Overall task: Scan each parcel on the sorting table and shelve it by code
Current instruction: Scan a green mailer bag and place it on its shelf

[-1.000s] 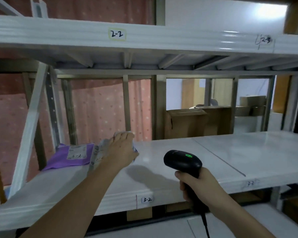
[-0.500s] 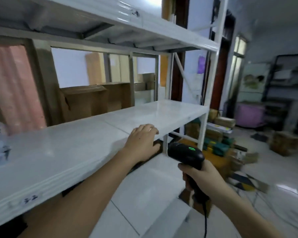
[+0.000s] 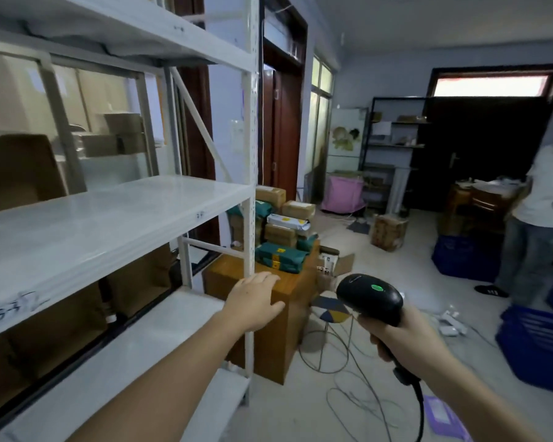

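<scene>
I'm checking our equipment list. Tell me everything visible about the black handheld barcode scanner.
The black handheld barcode scanner looks like matte plastic, with a rounded head bearing a lit green indicator on top. Its handle runs down into the right hand, whose fingers wrap around it. A dark cable leaves the base and hangs down. It is held in the air, head tilted towards the left.

Cluttered storeroom, pale walls

Grey floor (image 3: 380, 393) strewn with cables; dark wooden door (image 3: 284, 129); bright transom window (image 3: 490, 86); blue crates (image 3: 537, 349) at right.
</scene>
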The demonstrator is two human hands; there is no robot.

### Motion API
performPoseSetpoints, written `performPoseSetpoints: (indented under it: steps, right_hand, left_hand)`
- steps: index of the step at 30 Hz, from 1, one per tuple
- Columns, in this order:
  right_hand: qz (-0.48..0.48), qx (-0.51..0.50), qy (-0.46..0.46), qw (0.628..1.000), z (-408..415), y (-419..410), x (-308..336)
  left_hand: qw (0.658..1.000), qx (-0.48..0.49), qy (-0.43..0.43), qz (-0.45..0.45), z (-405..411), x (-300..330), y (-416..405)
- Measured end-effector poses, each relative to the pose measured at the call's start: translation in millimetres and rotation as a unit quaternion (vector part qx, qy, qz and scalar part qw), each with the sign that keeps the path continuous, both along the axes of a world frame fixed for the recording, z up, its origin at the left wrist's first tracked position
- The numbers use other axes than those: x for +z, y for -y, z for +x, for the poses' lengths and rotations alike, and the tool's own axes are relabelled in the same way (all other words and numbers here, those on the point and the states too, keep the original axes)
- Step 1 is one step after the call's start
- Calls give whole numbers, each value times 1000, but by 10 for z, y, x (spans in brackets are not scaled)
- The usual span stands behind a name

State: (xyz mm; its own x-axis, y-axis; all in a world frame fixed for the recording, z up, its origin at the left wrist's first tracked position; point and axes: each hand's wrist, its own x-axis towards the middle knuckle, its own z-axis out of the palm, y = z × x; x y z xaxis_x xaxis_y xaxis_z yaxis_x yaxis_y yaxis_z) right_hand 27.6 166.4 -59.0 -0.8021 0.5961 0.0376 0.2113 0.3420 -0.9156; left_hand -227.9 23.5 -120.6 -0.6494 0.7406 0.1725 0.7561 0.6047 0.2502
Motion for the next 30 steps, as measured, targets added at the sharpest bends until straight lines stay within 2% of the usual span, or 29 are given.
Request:
performPoseSetpoints:
  steps: [7,23,30]
  right_hand:
    - [16,18,46,999,-575,-650,-263]
    - [15,22,78,997,-2841,-2149,-591]
    - [11,27,106,994,-3640,-3192,-836]
  left_hand:
    - [999,0,42,-23,-535,-324,-698]
    - [995,-37,77,-58,-2617,-741,-2391]
    - [991,-28,95,-87,-3357,-1027,-3413]
